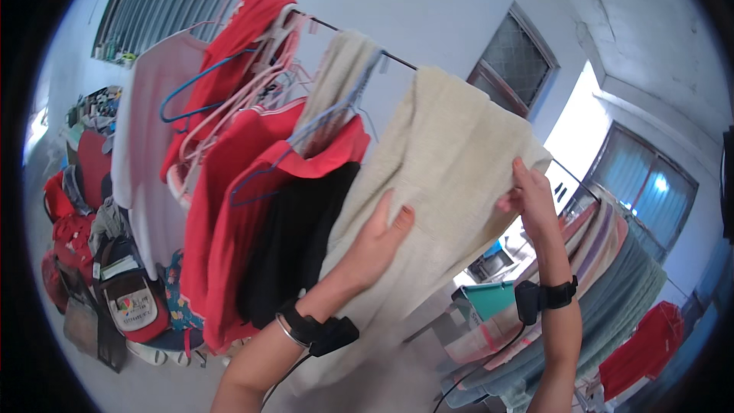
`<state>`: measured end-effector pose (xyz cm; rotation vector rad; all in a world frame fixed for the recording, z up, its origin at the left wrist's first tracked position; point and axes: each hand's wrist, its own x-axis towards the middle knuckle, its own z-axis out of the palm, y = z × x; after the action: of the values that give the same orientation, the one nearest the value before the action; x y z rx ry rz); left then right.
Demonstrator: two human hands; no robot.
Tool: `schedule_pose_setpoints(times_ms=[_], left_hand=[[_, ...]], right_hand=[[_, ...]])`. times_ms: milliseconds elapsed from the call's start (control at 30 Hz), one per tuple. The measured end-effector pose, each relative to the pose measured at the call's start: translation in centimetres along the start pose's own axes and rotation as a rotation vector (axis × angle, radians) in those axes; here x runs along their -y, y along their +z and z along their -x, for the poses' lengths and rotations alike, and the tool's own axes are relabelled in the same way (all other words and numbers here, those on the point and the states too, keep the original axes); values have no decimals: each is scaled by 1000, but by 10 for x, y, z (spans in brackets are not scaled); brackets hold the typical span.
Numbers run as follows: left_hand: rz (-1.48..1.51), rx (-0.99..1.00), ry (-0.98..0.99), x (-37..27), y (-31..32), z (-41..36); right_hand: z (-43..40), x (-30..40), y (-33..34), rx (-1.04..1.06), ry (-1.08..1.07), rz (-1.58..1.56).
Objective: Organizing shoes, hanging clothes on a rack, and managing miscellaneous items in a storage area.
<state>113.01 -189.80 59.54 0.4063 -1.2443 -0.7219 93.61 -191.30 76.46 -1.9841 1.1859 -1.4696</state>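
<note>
A cream towel-like cloth (459, 132) is draped over a thin dark line and hangs in front of me in loose folds. My left hand (381, 238) rests against its lower front, thumb apart from the fingers; whether it grips a fold is not clear. At the cloth's right edge is my right hand (530, 201), thumb raised and fingers curled at the hem. Each wrist wears a black strapped device with a cable. Just left of the cloth hang a red and black garment (292, 229) and a blue hanger (258, 178).
More clothes, including a white shirt (157, 126), and pink hangers (229, 97) crowd the line's left part. A grey-green towel (619, 287) and striped cloth hang at right. Backpacks (135, 307) sit on the floor at left. A green container (487, 298) stands behind.
</note>
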Motion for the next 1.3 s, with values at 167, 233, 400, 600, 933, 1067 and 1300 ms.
schedule_pose_setpoints(times_ms=[167, 233, 400, 600, 933, 1067, 1300], left_hand=[[70, 73, -38, 6, -46, 13], [21, 213, -279, 9, -53, 21], [-71, 358, -389, 39, -51, 61], [-249, 1128, -411, 100, -70, 127], [-212, 729, -901, 146, -176, 275], [-556, 462, -1333, 88, -222, 316], [-475, -99, -1582, 30, -255, 404]], right_hand=[[-11, -21, -68, -424, -114, -98], [-9, -40, -130, -593, -210, -252], [7, -111, -241, -1016, -535, 1145], [45, -70, -120, -886, -533, 921], [68, -69, 134, 67, -1058, 661], [32, -130, 159, 120, -843, 763], [76, -149, 284, 501, -716, 75]])
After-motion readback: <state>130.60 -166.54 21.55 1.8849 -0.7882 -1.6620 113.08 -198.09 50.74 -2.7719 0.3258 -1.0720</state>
